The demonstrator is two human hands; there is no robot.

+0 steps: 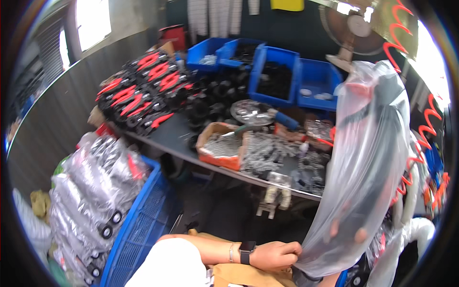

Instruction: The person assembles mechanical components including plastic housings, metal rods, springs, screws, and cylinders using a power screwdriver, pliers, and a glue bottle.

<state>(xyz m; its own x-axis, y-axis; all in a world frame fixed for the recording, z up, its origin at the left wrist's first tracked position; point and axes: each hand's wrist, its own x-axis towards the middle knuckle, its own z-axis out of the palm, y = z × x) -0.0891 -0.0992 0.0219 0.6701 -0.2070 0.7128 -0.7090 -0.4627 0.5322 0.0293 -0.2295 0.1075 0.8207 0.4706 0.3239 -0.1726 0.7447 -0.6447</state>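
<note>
A tall clear plastic bag [330, 182] stands upright at the right, around a long dark part [382, 129] whose kind I cannot make out; something pinkish red shows near its top. My left hand [275, 255], with a dark watch on the wrist, is closed and pinches the lower left edge of the bag. Through the cloudy plastic, fingers of my right hand [346, 232] show blurred against the lower end of the dark part, curled around it. The rest of that hand is hidden by the plastic.
A blue basket [138, 239] at left holds several bagged parts with black wheels [106, 231]. On the workbench [167, 136] lie red-and-black parts [129, 100], an orange-edged box [217, 160] of small metal pieces and blue bins [273, 76]. Behind stands a fan [358, 26]; a red coiled hose [423, 129] hangs right.
</note>
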